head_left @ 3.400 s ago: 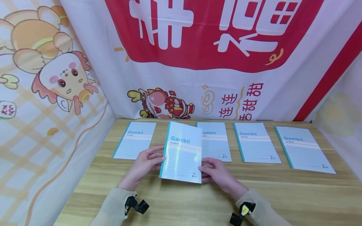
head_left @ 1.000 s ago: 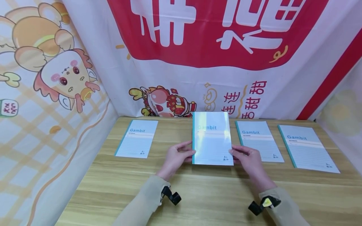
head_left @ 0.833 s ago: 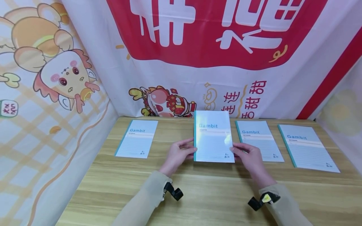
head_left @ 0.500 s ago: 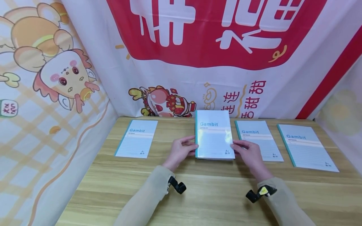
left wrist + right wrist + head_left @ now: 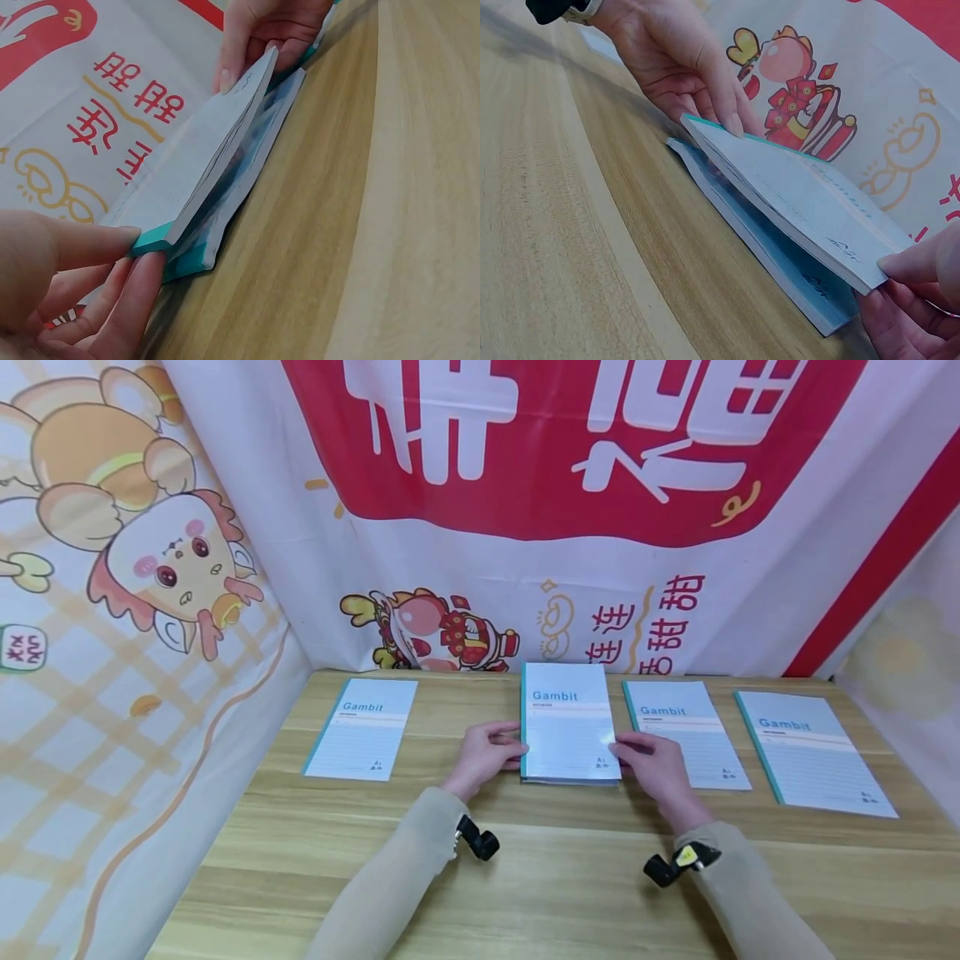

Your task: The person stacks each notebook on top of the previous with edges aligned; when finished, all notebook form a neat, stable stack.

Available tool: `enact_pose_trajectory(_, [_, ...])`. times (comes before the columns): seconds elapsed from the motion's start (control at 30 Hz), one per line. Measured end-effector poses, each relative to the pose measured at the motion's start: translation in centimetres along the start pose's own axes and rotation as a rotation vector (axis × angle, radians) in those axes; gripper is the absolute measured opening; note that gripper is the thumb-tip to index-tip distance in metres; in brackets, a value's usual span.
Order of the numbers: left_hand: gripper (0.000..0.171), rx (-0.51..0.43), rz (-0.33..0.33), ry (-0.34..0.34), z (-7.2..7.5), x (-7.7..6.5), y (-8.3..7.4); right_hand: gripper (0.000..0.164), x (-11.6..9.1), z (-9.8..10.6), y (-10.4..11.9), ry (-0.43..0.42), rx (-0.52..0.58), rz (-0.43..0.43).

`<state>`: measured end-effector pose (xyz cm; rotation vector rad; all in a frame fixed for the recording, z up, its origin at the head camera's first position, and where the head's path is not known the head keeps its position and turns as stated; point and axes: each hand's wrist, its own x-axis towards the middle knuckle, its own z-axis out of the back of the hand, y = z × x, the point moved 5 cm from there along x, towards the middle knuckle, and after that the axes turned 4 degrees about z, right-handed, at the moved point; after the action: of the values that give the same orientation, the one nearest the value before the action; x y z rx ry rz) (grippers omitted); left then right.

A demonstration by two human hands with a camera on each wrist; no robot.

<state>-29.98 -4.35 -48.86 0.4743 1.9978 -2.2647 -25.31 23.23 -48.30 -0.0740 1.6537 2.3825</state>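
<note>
Both hands hold a pale blue "Gambit" notebook [image 5: 570,727] with a teal spine, level with its cover up. My left hand [image 5: 483,756] pinches the spine side near the lower corner, thumb on top. On the opposite edge, my right hand [image 5: 660,768] pinches between thumb and fingers. Directly beneath lies a second notebook [image 5: 802,274] of the same kind on the table; the wrist views show a narrow gap between the two. In the head view only a thin strip of that lower notebook shows along the front edge; the rest is covered.
One matching notebook [image 5: 363,727] lies to the left. Another notebook [image 5: 690,735] lies just right of the held one, partly behind my right hand, and a further notebook [image 5: 817,752] sits at far right. A printed cloth [image 5: 420,552] hangs behind the wooden table [image 5: 555,893].
The held notebook has travelled right from between the two left notebooks to over the second one, straightened, and come down close above it. Both hands kept their grip.
</note>
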Motion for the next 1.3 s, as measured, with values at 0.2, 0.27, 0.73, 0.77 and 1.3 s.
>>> enact_pose_trajectory(0.2, [0.046, 0.081, -0.007, -0.017, -0.14, 0.17, -0.12, 0.042, 0.09, 0.0, 0.08, -0.002, -0.033, 0.003])
enact_pose_trajectory(0.27, [0.045, 0.117, -0.013, -0.021, -0.22, 0.14, -0.25, 0.042, 0.12, -0.02, 0.12, 0.0, -0.042, 0.004])
enact_pose_trajectory(0.73, [0.04, 0.3, -0.032, -0.05, -0.73, 0.46, -0.76, 0.039, 0.48, -0.24, 0.01, -0.013, -0.124, 0.021])
enact_pose_trajectory(0.77, [0.04, 0.311, -0.03, -0.056, -0.73, 0.46, -0.77, 0.039, 0.49, -0.3, 0.0, -0.011, -0.129, 0.018])
enact_pose_trajectory(1.3, [0.036, 0.388, -0.048, -0.063, -0.49, 0.29, -0.9, 0.043, 0.34, -0.83, 0.53, -0.004, -0.233, 0.06])
